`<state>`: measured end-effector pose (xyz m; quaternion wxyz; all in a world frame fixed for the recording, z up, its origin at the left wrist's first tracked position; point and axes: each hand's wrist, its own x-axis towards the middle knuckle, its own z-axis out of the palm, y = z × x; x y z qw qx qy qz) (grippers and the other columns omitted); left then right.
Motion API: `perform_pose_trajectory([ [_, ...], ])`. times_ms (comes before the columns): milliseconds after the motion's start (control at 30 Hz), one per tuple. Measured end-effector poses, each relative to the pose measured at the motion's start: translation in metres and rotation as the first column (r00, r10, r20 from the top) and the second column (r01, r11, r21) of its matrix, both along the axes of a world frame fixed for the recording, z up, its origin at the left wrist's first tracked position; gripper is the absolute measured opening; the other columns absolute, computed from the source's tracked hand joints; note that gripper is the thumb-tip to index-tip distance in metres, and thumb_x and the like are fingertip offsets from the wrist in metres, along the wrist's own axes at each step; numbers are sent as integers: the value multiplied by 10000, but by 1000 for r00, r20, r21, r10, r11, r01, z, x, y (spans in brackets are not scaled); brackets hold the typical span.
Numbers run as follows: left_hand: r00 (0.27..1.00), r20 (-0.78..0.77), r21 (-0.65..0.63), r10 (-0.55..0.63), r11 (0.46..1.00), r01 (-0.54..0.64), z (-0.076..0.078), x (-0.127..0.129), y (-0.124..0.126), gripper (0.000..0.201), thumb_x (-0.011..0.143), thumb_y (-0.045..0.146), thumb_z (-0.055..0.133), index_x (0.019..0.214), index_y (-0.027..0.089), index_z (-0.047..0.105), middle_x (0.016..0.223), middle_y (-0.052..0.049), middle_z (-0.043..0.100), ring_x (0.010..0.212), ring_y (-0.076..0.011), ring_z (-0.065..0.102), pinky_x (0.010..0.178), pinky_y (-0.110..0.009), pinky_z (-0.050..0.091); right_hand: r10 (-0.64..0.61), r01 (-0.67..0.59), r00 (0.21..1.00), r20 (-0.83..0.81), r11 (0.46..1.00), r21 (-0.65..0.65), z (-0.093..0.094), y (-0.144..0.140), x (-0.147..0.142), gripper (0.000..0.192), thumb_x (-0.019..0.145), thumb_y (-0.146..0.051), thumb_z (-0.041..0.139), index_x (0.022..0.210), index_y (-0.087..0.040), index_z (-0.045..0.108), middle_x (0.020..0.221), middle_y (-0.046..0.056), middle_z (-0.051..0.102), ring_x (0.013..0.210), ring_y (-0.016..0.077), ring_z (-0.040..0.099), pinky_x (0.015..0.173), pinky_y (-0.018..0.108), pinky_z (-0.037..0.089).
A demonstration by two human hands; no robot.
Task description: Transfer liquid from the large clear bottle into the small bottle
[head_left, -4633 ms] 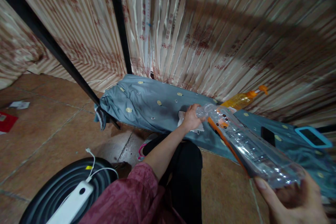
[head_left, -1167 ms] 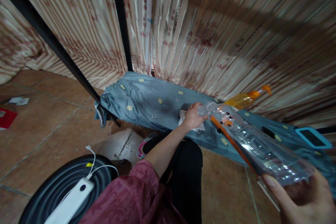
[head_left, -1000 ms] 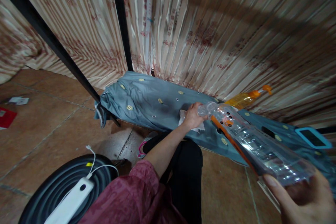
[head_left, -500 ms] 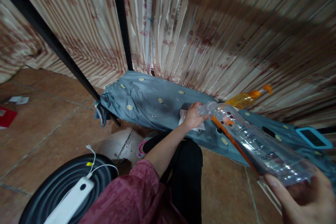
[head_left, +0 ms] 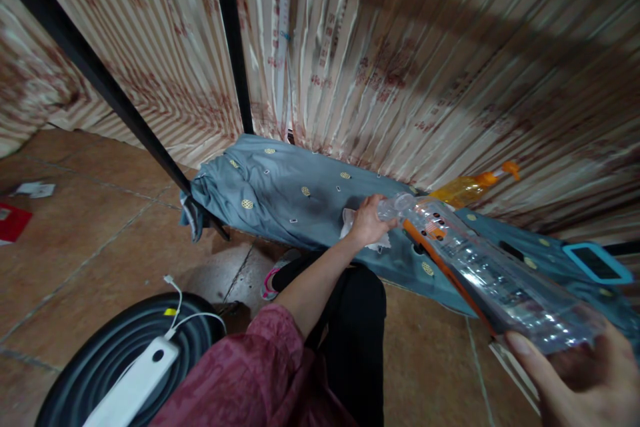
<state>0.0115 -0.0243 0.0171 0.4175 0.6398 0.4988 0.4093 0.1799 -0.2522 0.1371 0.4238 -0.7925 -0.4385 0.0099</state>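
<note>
A large clear plastic bottle [head_left: 490,267] lies slanted between my hands, its neck toward the left and its base toward the lower right. My left hand [head_left: 367,223] is closed around the neck end. At the base, my right hand [head_left: 585,380] grips the bottle with the thumb on the near side. A long orange-and-dark strip [head_left: 445,273] runs along the bottle's near edge; whether it touches the bottle I cannot tell. A white tissue or cloth [head_left: 349,221] shows beneath my left hand, partly hidden by it.
Grey patterned fabric [head_left: 280,187] covers a low bench. On it lie a yellow bottle with an orange pump top [head_left: 457,192] and a blue-framed object [head_left: 597,263]. Dark poles [head_left: 231,40] stand at left. A white power strip [head_left: 135,380] rests on a black coil [head_left: 75,360].
</note>
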Motion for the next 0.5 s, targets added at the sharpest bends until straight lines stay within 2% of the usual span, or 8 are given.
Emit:
perform_pose_trajectory([
  [167,1000,5,7,0,1000,0,-2,1,0,538,714,175,783,1209,237,581,1283,-68,655,1284,-263,597,1109,-405,493,-35,35,999,-13,999,-24,3,3,-3,1039,506,-659,875,1425,-241,628,1125,125,706,942,399,670,845,584,577],
  [367,1000,13,6,7,1000,-7,-3,1,1,541,707,168,780,1207,232,582,1282,-69,655,1274,-262,602,1113,-408,490,-29,30,999,35,999,-41,3,2,1,969,542,-659,865,1402,-275,634,1020,100,694,879,376,664,759,544,589],
  [500,1000,21,3,5,1000,-5,-3,1,0,536,718,177,782,1216,220,587,1276,-76,654,1259,-265,607,1111,-412,490,-7,9,998,61,999,-43,-1,0,11,1014,517,-694,877,1403,-270,629,1030,98,693,850,364,656,736,544,590],
])
